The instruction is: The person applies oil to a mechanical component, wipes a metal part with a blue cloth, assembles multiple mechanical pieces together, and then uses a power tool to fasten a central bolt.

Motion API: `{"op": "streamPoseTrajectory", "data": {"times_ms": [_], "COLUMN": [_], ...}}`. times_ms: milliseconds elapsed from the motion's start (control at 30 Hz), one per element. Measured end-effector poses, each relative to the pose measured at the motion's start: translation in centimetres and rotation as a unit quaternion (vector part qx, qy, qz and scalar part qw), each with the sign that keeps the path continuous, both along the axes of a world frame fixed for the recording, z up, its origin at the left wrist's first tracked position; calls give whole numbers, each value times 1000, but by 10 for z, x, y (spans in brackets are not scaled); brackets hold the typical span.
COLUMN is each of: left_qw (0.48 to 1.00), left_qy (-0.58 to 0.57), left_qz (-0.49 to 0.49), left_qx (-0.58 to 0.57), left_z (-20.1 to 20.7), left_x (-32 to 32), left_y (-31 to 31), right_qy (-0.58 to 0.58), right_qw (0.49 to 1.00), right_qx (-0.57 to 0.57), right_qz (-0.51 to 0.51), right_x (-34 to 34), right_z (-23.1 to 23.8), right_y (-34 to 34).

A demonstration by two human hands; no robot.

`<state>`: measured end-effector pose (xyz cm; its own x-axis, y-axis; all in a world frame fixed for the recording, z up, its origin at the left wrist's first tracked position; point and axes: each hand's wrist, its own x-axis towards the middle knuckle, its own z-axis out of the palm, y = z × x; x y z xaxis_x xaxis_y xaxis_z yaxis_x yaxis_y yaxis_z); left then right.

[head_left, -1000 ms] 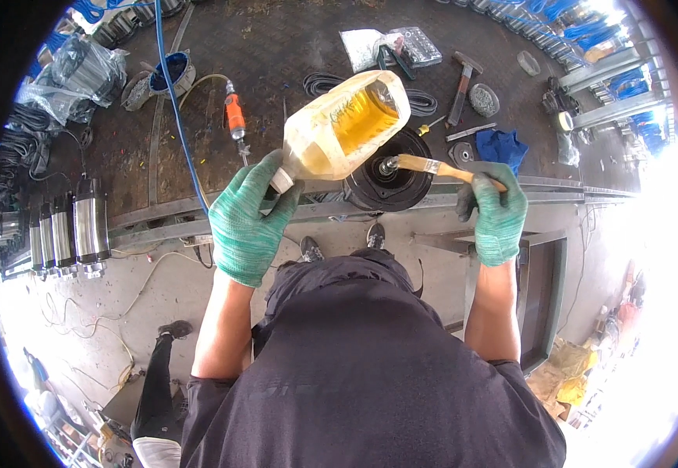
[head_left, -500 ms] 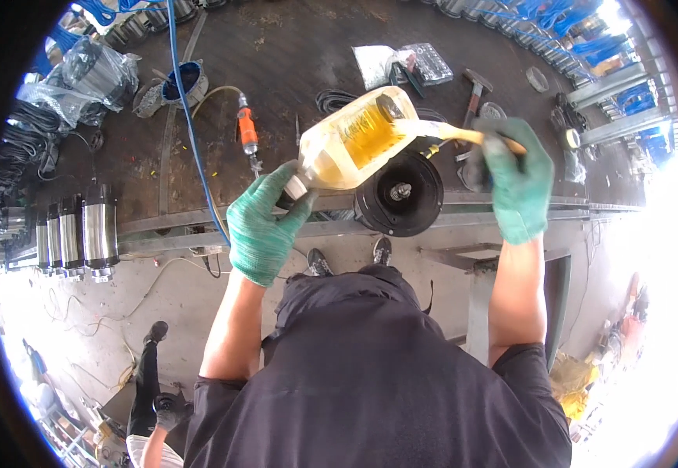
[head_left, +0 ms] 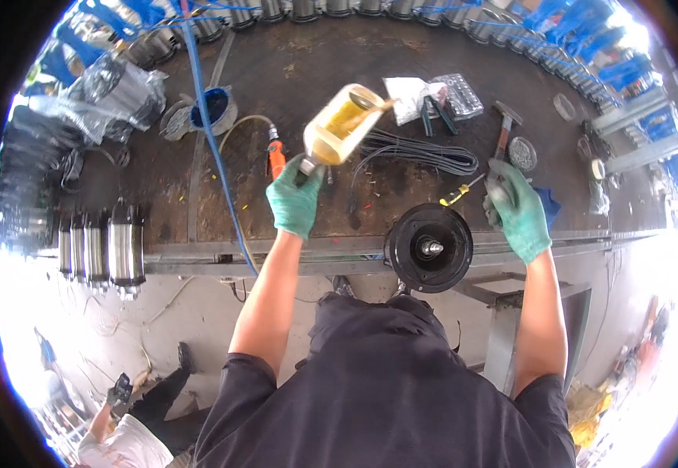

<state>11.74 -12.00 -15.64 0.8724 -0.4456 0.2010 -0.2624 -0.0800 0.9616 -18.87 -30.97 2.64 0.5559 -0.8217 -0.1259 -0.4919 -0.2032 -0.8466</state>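
My left hand (head_left: 294, 199), in a green glove, is closed round the neck of a cut-open translucent plastic bottle (head_left: 327, 150), raised over the bench. Yellow liquid shows inside it. A brush (head_left: 388, 104) leans in the bottle, its handle end poking out at the upper right. My right hand (head_left: 522, 210), gloved the same way with greyish fingertips, is above the bench with its fingers apart, beside the lower end of a hammer's (head_left: 503, 129) handle. A dark cloth (head_left: 545, 204) lies partly under it. Between my hands, at the bench edge, sits a round black motor housing (head_left: 430, 248) with a metal shaft.
A yellow-handled screwdriver (head_left: 456, 194), a coil of grey cable (head_left: 424, 152), pliers (head_left: 438, 115) and an orange air tool (head_left: 276, 158) lie on the bench. A blue hose (head_left: 212, 140) crosses the left side. Metal cylinders (head_left: 126, 246) stand left. Another person (head_left: 124, 441) is at lower left.
The brush has gone from my right hand into the bottle. My right hand has come down by the hammer. My left hand still holds the bottle, and the whole view has shifted.
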Motion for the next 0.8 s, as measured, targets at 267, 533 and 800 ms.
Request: {"op": "streamPoseTrajectory", "data": {"times_ms": [267,533,800], "left_qw": [998,992,907], "left_qy": [-25,58,-181], "left_qz": [19,-27,-15], "left_qx": [46,107,381], "left_z": [-69,-151,-125], "left_x": [89,151,155], "left_y": [-90,-163,-122], "right_qy": [110,152,211], "right_qw": [959,952,965], "right_qx": [179,85,-53], "right_qz": [-190,-251,-144], "right_x": [-167,-263,-215], "right_z": [-89,-174,-192], "right_y": [15,4,-91]}}
